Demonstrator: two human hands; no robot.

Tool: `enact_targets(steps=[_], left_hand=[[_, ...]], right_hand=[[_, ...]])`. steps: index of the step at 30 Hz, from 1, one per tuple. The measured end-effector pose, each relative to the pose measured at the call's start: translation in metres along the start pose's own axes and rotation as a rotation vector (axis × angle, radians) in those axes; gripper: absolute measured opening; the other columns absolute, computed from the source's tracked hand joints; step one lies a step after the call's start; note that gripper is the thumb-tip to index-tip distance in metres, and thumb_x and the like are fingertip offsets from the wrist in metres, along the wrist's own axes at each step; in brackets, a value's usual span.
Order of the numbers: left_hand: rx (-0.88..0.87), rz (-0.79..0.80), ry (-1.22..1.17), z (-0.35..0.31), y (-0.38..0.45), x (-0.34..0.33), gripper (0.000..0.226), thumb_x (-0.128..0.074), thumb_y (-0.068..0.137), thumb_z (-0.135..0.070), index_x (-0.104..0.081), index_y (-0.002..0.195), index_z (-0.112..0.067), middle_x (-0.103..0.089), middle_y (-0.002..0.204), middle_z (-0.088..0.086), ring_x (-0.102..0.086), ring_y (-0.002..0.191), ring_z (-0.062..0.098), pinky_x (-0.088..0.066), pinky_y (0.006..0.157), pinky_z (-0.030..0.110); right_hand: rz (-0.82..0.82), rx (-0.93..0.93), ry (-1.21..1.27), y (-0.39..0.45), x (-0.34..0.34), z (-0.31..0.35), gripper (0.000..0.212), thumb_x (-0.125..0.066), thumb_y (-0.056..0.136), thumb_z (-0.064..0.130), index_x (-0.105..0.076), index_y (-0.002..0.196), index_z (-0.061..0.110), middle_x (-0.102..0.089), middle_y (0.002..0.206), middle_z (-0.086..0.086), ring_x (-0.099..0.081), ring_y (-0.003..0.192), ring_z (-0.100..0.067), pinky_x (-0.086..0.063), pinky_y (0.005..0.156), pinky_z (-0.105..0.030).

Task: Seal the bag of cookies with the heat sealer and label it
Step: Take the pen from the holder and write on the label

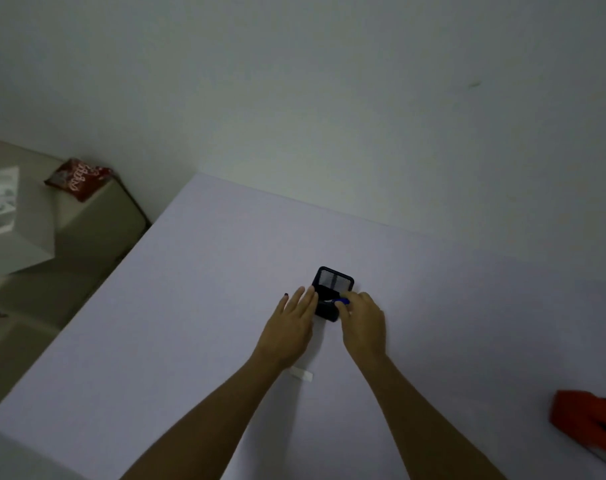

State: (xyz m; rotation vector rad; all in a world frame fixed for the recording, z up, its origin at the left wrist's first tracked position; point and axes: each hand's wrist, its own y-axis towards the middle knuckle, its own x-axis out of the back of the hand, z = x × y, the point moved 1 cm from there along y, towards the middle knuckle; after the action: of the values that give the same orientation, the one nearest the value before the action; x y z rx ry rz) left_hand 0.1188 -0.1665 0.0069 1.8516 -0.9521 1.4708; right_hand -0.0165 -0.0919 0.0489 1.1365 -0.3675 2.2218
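Cookie bag (78, 179): script unreadable | left hand (292, 322) fingers released | right hand (362, 320) fingers grasping blue pen (339, 301)

Both my forearms reach forward, nearly parallel. My left hand (296, 318) lies flat, palm down, fingers extended together. My right hand (362, 320) is curled, fingertips pinched.

table (197, 306): pale lavender top, set against the wall | wall (329, 81): plain, off-white, small dark mark at upper right | mesh holder (332, 282): dark, rectangular, mid-table | side surface (87, 216): beige, left of table, lower level | white box (14, 220): on it, at the left edge
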Motion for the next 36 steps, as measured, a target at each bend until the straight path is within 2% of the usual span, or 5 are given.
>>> enact_targets(steps=[5, 9, 14, 20, 36], left_hand=[[0.044, -0.078, -0.058, 0.005, 0.01, 0.038, 0.061, -0.035, 0.098, -0.004, -0.01, 0.153, -0.013, -0.005, 0.161, 0.008, -0.003, 0.149, 0.028, 0.002, 0.119, 0.043], [-0.024, -0.188, -0.125, 0.012, 0.029, 0.094, 0.054, -0.041, 0.1, -0.011, -0.023, 0.151, -0.019, -0.022, 0.158, 0.008, -0.026, 0.144, 0.023, -0.005, 0.119, 0.044], [-0.198, -0.318, -0.329, 0.008, 0.04, 0.168, 0.023, -0.059, 0.093, -0.02, -0.068, 0.113, -0.014, -0.071, 0.099, 0.005, -0.066, 0.085, 0.02, -0.051, 0.086, 0.028], [-0.305, -0.383, -0.381, -0.011, 0.036, 0.222, 0.021, -0.052, 0.098, -0.02, -0.065, 0.113, -0.012, -0.061, 0.095, 0.003, -0.055, 0.079, 0.012, -0.039, 0.069, 0.019], [-0.337, -0.195, -0.546, -0.046, -0.001, 0.26, 0.03, -0.04, 0.102, -0.026, -0.064, 0.087, -0.016, -0.06, 0.069, -0.007, -0.057, 0.061, 0.004, -0.041, 0.059, 0.01]], right_hand=[[-0.198, -0.033, 0.094, -0.003, 0.036, 0.029, 0.01, -0.061, 0.092, 0.014, -0.068, 0.096, 0.008, -0.066, 0.088, -0.009, -0.06, 0.071, -0.02, -0.054, 0.074, -0.04], [-0.351, -0.135, 0.353, -0.01, 0.091, 0.062, 0.01, -0.062, 0.092, 0.015, -0.069, 0.097, 0.011, -0.063, 0.083, 0.001, -0.056, 0.069, -0.003, -0.045, 0.061, -0.007], [-0.348, -0.268, 0.735, -0.012, 0.144, 0.095, 0.01, -0.06, 0.093, 0.025, -0.068, 0.087, 0.022, -0.068, 0.083, -0.007, -0.056, 0.067, -0.019, -0.044, 0.059, -0.028], [-0.192, -0.279, 1.146, -0.009, 0.17, 0.132, 0.019, -0.067, 0.089, 0.026, -0.063, 0.102, 0.014, -0.066, 0.076, -0.004, -0.046, 0.052, -0.012, -0.041, 0.053, -0.025], [-0.11, -0.132, 1.05, -0.032, 0.192, 0.138, 0.019, -0.06, 0.094, 0.02, -0.059, 0.078, 0.01, -0.058, 0.06, -0.004, -0.05, 0.052, -0.013, -0.044, 0.056, -0.024]])
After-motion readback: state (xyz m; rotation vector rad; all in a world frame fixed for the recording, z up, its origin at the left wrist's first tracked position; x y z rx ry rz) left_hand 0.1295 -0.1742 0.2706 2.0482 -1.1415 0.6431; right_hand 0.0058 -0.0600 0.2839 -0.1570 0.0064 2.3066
